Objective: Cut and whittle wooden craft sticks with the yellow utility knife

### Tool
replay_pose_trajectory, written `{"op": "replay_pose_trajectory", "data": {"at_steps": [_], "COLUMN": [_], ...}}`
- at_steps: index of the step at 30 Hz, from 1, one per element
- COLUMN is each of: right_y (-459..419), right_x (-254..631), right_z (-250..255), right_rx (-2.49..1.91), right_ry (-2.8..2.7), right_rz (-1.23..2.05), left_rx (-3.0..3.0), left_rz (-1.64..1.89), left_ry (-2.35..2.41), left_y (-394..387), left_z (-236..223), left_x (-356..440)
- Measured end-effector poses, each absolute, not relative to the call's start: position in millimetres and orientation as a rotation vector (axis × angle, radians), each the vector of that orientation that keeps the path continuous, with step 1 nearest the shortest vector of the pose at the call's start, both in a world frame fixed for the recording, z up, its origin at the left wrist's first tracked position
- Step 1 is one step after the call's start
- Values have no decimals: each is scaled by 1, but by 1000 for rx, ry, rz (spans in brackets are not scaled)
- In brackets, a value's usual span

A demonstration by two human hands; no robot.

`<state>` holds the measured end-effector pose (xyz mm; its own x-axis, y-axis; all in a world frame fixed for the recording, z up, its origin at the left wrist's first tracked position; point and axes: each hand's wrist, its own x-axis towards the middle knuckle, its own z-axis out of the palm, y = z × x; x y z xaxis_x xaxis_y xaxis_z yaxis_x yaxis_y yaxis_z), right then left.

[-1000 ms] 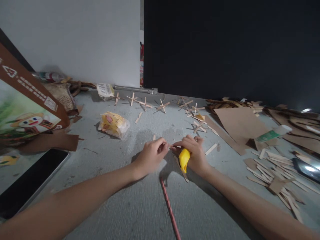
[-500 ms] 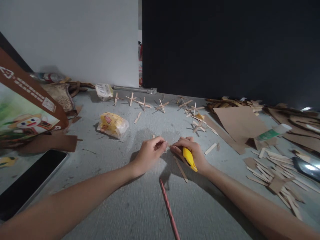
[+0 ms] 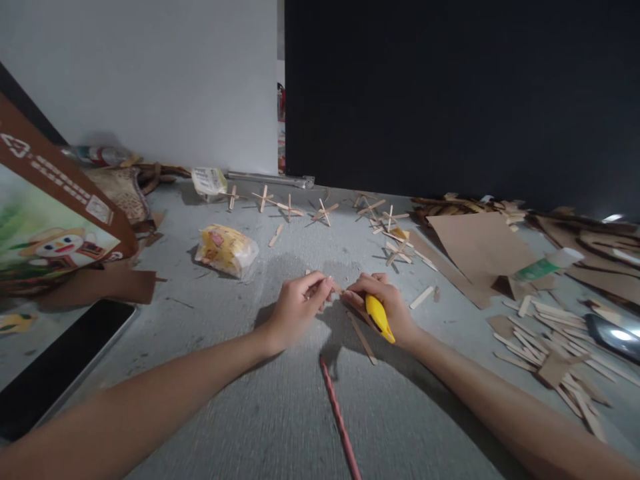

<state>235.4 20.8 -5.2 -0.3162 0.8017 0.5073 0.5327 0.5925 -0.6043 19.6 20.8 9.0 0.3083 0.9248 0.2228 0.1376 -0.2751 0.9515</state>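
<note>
My left hand [image 3: 301, 308] is closed in a pinch on a small wooden craft stick [image 3: 337, 289], whose end shows between the two hands. Facing it, my right hand [image 3: 384, 303] grips a yellow utility knife [image 3: 377, 315]; its front end is hidden by the fingers, so the blade does not show. The fingertips of both hands are close together, just above the table. Another craft stick [image 3: 362, 339] lies below my right hand. A short bit of stick [image 3: 307, 272] peeks out behind my left hand.
Crossed-stick pieces [image 3: 325, 213] stand along the back of the table. A yellow packet [image 3: 226, 251] and a phone [image 3: 65, 363] lie left, near a printed bag [image 3: 65, 220]. Loose sticks [image 3: 537, 343], cardboard [image 3: 480, 243] and a glue stick [image 3: 547, 265] are right. A pink rod [image 3: 339, 417] lies in front.
The fingers of my left hand have shifted slightly, and more of the stick's end now shows between the hands. My right hand and the knife look nearly still.
</note>
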Motion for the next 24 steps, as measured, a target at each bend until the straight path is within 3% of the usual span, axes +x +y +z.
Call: {"op": "replay_pose_trajectory", "data": {"at_steps": [6,12,24], "right_y": [17,15,9], "right_x": [235,234,234], "right_z": [-3,-6,0], "right_rx": [-979,-925,-910], "right_ry": [-2077,-2167,-2200], "right_rz": [398,386,271], "left_rx": [1806,1799,1280], "left_rz": [919,1003,1028], "left_ry": [888,884,896], "left_y": [20,20,31], "left_z": [12,8,-5], "left_x": [23,23,23]}}
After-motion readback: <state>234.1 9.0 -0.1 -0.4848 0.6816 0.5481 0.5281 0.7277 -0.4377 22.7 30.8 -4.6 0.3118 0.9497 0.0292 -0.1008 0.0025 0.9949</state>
